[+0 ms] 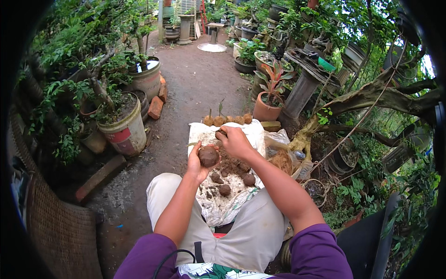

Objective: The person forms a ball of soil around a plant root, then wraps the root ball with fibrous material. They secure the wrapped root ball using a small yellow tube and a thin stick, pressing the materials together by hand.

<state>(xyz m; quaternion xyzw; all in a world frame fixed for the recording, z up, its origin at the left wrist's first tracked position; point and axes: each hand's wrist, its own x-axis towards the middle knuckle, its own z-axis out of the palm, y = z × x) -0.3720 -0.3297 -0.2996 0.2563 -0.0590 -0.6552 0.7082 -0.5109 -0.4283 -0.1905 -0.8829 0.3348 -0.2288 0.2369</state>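
My left hand (199, 165) is wrapped around a dark, round ball of soil (208, 156), with a green shoot showing near its thumb. Just above and to the right, my right hand (234, 139) pinches a small dark lump (220, 134) between thumb and fingers. Beneath both lies a white woven sack (216, 209), strewn with loose soil (237, 164). Smaller soil balls (224, 190) rest on the part nearest me. Along the far edge stands a row of brown fibrous balls (218, 121), some with upright shoots.
A plastic bag of brown fibre (281, 162) lies to the right of the sack. Beyond it are a gnarled trunk (303, 136) and a terracotta pot (266, 108). Left are a large white bucket (125, 132), bricks (155, 107) and a wicker chair (62, 230).
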